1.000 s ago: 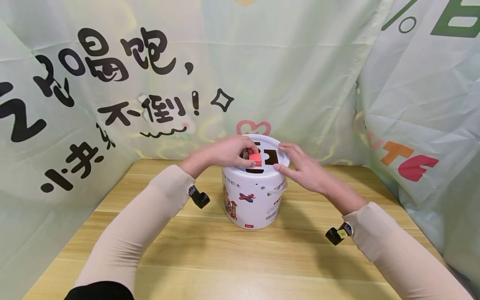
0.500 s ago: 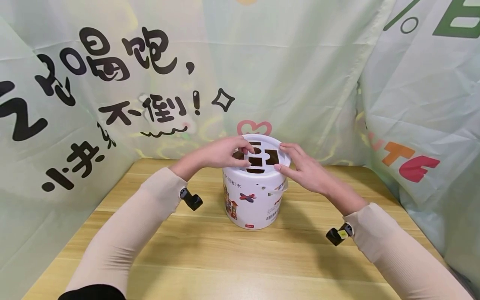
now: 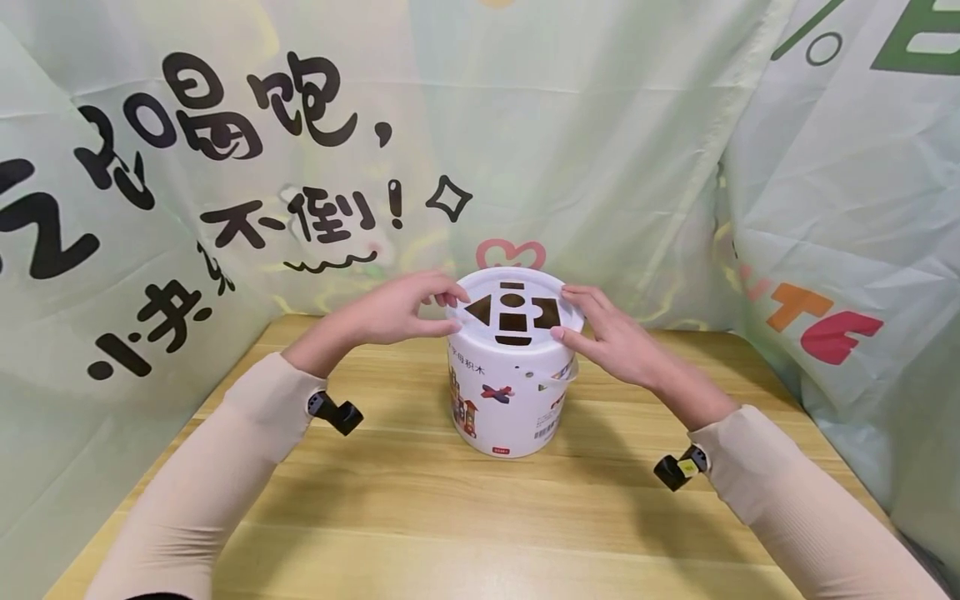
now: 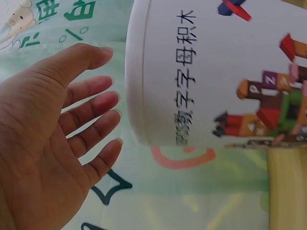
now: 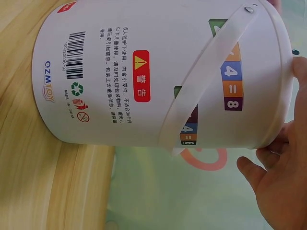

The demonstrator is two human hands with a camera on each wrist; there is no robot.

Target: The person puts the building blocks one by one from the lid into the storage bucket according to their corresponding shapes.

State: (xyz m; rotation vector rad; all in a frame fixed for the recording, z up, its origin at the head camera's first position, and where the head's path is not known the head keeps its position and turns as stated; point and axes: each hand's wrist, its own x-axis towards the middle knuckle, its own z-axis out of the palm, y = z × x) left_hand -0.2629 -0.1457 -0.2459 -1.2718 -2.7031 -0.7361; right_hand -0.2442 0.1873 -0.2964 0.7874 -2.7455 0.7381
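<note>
A white toy-block bucket (image 3: 506,400) stands upright on the table, its white lid (image 3: 480,333) pierced by several shaped holes, among them a triangle, a circle and a square. Just left of the lid rim hovers my left hand (image 3: 390,312), thumb and fingers parted with nothing between them; the left wrist view shows the same hand (image 4: 53,129) apart from the bucket's edge. My right hand (image 3: 622,342) holds the rim's right side, thumb on the near part and fingers farther back. In the right wrist view its fingertips (image 5: 268,157) meet the lid edge.
The bucket's white carrying handle (image 5: 206,76) hangs down its right side. Beneath everything is a light wooden table (image 3: 465,525). Printed cloth (image 3: 600,150) hangs close behind the bucket and along both sides.
A red block pinched by my left hand over the square hole has gone from view. That hand has drawn left off the lid, fingers parted. The right hand stays on the rim.
</note>
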